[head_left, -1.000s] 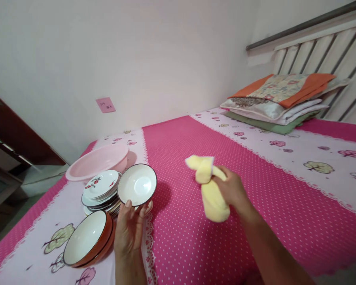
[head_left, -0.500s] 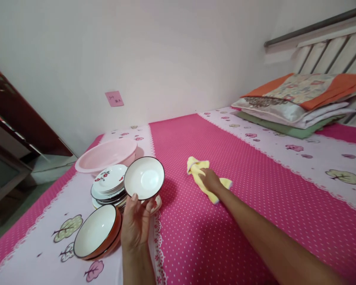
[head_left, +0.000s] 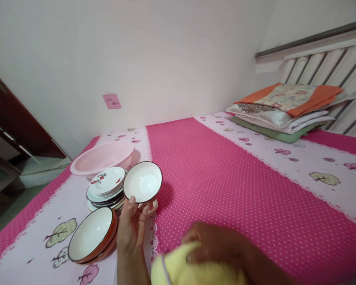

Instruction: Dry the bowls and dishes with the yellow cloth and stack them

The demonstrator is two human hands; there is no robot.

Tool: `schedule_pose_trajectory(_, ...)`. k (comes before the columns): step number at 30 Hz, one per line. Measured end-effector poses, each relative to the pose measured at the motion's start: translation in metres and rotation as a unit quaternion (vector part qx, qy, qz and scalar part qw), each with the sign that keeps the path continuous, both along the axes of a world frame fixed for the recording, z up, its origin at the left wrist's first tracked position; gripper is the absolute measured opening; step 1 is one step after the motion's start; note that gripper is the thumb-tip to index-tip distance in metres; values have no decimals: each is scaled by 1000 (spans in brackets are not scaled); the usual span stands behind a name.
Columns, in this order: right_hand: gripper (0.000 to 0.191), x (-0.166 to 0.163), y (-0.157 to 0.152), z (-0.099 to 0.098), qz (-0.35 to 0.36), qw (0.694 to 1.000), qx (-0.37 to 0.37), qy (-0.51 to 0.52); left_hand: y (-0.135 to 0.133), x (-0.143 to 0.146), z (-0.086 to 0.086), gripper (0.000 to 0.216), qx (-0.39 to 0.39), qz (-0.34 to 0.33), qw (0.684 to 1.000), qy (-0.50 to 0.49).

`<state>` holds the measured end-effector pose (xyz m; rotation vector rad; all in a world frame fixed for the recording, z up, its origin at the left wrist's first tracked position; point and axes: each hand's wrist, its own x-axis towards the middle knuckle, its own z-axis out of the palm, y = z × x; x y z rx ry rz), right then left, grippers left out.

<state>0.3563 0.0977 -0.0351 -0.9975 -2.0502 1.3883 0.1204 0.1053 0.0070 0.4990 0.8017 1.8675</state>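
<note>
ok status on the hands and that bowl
Left hand grips white bowl, tilted. Right hand clutches yellow cloth. Plate stack just behind bowl.

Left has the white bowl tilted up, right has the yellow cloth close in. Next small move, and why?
Probably bring the yellow cloth in the right hand into the white bowl: the left hand holds it by the rim, tilted up, cavity open, and cloth and bowl are apart.

Faint, unreadable dark scribbles on a pink note (head_left: pixel 112 101) stuck to the wall (head_left: pixel 166 59).
</note>
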Motion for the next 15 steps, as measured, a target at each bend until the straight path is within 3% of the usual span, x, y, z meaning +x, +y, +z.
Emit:
schedule_pose_trajectory(2, 18, -2, 11, 8, -45, 998, 20, -25, 1, 2, 0, 35, -12, -4, 1000, 1)
schedule_pose_trajectory(5, 33, -19, 17, -9, -219, 964, 123, -87, 3, 7, 0, 40, -29, -8, 999, 9)
schedule_pose_trajectory(7, 44, -33, 12, -31, -210, 953, 171, -132, 4, 12, -2, 42, -37, -20, 999, 13)
schedule_pose_trajectory(10, 44, -47, 5, -52, -177, 950, 212, -146, 6, 26, -5, 37, -42, -52, 998, 11)
schedule_pose_trajectory(15, 40, -47, 8, -50, -185, 949, 214, -140, 9, 66, -8, 19, -112, -91, 989, -43)
